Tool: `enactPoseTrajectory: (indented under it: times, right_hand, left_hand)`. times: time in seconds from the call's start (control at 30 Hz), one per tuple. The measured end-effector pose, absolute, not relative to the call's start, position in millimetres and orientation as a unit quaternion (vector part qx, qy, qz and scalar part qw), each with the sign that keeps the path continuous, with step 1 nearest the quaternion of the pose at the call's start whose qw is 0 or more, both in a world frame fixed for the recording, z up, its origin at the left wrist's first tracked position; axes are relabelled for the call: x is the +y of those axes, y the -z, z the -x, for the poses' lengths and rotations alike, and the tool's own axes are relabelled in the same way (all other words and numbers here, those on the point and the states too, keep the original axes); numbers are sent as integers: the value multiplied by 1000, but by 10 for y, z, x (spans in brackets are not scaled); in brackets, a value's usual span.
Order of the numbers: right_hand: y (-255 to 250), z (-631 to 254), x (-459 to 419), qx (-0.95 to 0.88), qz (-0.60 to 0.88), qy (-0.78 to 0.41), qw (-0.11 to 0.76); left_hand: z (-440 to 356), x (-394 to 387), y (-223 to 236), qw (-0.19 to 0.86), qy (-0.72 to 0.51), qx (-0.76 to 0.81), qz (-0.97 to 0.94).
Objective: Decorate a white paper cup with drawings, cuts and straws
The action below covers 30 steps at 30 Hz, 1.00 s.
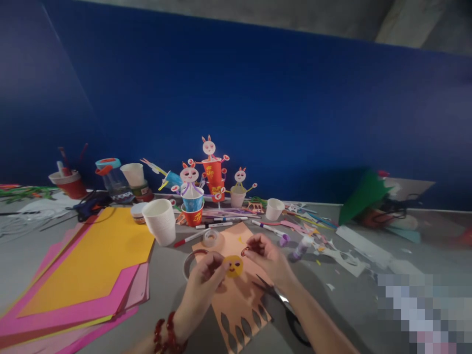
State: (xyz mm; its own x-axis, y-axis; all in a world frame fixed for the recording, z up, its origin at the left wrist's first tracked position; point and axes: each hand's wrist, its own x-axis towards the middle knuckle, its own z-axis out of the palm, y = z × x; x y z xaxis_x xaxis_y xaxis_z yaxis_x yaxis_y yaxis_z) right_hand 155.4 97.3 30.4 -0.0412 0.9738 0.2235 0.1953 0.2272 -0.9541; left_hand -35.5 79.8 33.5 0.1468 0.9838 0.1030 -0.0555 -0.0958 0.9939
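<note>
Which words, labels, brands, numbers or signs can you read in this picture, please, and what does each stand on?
None can be read with certainty.
Red paper cups: gold characters, too small and blurred to read.
Blue paper cup: pale markings, too blurred to read.
White marker: dark marks on the barrel, too small to read.
Yellow paper face: facial features, no lettering visible.

Yellow smiling disc [234, 267]; small red-edged piece [244, 251], perhaps looped, apart.
</note>
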Motion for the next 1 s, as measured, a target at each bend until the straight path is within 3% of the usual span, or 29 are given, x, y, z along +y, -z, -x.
enactPoseTrajectory:
  times: [0.13,0.23,0.47,0.63,0.87,1.0]
  right_hand:
    - [-471,-1639,873,-566,427,-465,530]
    - [-571,-1663,771,-585,399,-449,546]
    - [-738,-1720,615,-682,286,-380,555]
    - [-747,-1678,585,-674,321,-411,523]
    - [-720,-1587,617,-644,411,-424,487]
    - [-689,-1596,645,-653,427,-411,471]
  left_hand:
    - [402,747,-393,307,-498,317,-746]
    - [467,730,-449,169,-491,219,-826]
    - [524,732,-467,86,-477,198,-852]
    - [473,742,-473,178,-497,230,-818]
    - [334,687,-444,469,-441,373,-669]
    - [292,712,-406,585,-417,392,-575]
